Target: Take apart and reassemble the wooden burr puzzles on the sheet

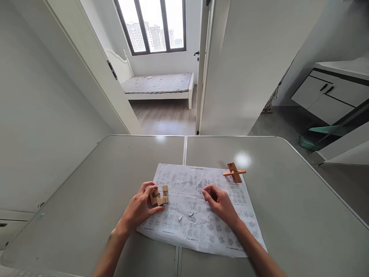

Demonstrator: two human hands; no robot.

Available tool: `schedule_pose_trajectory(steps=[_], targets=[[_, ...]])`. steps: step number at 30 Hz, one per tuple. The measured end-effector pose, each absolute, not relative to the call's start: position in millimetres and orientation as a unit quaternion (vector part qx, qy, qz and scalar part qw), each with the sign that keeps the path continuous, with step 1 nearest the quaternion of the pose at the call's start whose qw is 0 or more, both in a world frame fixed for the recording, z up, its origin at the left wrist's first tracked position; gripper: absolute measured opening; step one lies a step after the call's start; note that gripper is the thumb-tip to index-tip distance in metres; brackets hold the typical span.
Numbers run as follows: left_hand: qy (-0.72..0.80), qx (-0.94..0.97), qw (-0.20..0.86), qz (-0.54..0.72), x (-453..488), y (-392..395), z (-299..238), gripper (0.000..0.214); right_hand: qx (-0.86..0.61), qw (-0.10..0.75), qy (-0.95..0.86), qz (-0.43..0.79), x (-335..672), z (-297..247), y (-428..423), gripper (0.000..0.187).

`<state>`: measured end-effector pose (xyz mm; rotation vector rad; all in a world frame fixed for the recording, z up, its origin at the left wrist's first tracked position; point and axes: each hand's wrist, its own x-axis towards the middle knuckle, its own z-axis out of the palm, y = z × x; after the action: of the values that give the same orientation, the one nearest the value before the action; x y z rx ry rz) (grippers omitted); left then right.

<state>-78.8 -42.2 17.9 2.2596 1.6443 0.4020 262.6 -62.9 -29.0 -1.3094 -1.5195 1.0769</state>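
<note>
My left hand [140, 204] curves around a small cluster of notched wooden puzzle pieces [159, 201], thumb at the near side and fingers at the far side. Its grip partly hides them. My right hand [218, 200] rests over the right half of a printed paper sheet [184, 207], fingers curled in, and nothing shows between them. Beyond it, at the sheet's upper right edge, stands a cross-shaped assembly of wooden puzzle pieces [235, 172]. The creased sheet carries rows of small diagrams and has two small tears near its middle.
The sheet lies on a grey-green table [109, 177] with a pale seam [185, 150] down its middle and a light rim. Past the far edge are an open doorway, a bed [161, 82] and a window. White cabinets [331, 88] stand at the right.
</note>
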Motion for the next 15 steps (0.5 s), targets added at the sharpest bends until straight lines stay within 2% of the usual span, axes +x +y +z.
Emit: schedule_pose_trajectory(steps=[7,15], targets=[[0.550,0.803,0.183,0.136,-64.8,-38.2,20.8,0.064,-0.526,0.413,-0.616,0.416,262.4,-28.0,-62.4,0.029],[0.523,0.803,0.238,0.159,-45.1,-30.1,18.3,0.055,-0.525,0.410,-0.626,0.405,261.7,-29.1,-61.6,0.027]])
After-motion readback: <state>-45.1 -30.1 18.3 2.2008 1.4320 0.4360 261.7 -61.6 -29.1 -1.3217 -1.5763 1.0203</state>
